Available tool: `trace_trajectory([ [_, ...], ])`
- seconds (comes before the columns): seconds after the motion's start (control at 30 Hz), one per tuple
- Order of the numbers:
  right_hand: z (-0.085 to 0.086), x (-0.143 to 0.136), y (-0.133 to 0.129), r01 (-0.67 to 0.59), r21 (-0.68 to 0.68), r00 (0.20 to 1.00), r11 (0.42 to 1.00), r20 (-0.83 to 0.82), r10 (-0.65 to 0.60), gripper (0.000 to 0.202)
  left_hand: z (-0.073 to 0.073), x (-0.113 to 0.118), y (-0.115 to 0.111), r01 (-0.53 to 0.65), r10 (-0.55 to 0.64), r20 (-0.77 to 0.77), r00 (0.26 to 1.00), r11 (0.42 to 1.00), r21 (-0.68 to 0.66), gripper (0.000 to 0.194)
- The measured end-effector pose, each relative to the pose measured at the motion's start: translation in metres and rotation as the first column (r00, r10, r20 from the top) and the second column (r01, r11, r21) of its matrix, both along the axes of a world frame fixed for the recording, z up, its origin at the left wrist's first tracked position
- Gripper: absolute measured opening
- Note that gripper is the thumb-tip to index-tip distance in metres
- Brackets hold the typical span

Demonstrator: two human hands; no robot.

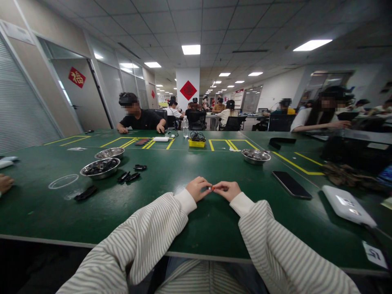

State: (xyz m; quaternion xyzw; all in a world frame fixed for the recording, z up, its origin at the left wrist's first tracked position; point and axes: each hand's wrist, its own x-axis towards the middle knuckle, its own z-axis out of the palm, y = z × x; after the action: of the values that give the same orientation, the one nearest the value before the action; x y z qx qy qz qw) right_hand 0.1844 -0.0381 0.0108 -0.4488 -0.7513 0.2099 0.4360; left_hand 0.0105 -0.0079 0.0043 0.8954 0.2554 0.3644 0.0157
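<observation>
Just above the green table (147, 212), my left hand (198, 188) and my right hand (227, 190) meet fingertip to fingertip. Between them is a tiny part with orange and a whitish metallic bit (212, 188), too small to name. The left fingers pinch its pale end, while the right thumb and forefinger close on the orange end. Fingers cover much of the part. To the left lie several small black plastic pieces (130, 177), near a steel bowl (100, 168) heaped with dark parts.
Another steel bowl (256, 156) stands right of centre, beyond a phone (291, 184) and a white power bank (349, 205). At left is a clear plastic cup (65, 187). A yellow box (197, 143) holds black cables. A person (141, 118) sits across; another person's hand (5, 183) rests at far left.
</observation>
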Motion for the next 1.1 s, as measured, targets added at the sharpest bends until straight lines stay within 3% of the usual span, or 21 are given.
trace_trajectory([
  [0.87,0.0046,0.0007,0.0003,-0.035,0.168,0.997,0.985,0.068,0.024,0.017,0.0058,-0.0004,-0.0051,-0.047,0.048,-0.008,0.999,0.996,0.074,0.02],
  [1.1,0.0008,-0.0039,0.0019,0.016,0.026,0.995,1.0,-0.098,-0.014,0.017,0.0038,-0.0002,-0.0034,-0.034,0.031,0.028,0.999,0.994,0.103,0.022],
])
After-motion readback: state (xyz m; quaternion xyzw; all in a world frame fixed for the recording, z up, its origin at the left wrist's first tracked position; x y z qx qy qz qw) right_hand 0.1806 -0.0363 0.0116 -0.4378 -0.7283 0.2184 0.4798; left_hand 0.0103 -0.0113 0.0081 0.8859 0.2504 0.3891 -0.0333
